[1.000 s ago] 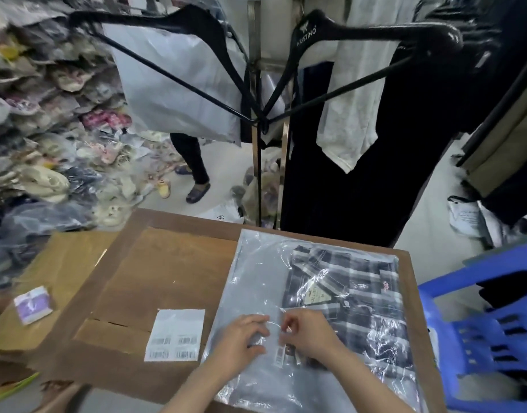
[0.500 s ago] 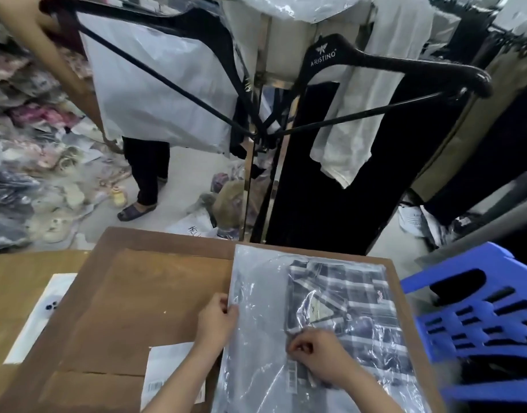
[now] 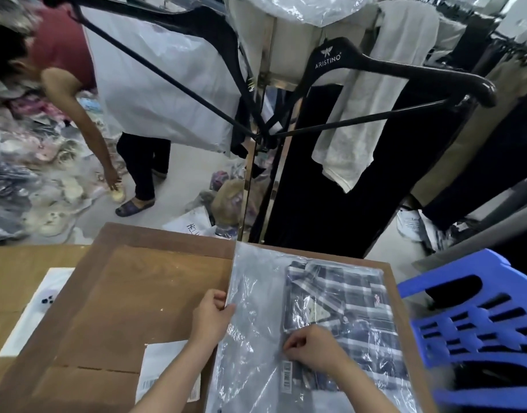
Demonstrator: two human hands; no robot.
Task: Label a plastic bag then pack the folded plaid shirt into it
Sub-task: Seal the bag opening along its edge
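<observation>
A clear plastic bag (image 3: 256, 296) lies flat on the right half of the brown cardboard work surface (image 3: 143, 293). The folded dark plaid shirt (image 3: 345, 296) shows through the bag's right part. A small barcode label (image 3: 287, 374) sits on the bag near its front. My left hand (image 3: 211, 317) pinches the bag's left edge. My right hand (image 3: 312, 350) rests with curled fingers on the bag over the shirt's near left corner, just above the label.
A white sheet of barcode labels (image 3: 164, 371) lies under my left forearm. A blue plastic chair (image 3: 476, 329) stands at the right. Black hangers (image 3: 405, 67) and hanging clothes are behind the table. Another person (image 3: 77, 93) bends over piled goods at the left.
My left hand has left the label spot and moved to the bag's left edge, gripping it. My right hand stays pressed near the label. My head tilted up and left.
</observation>
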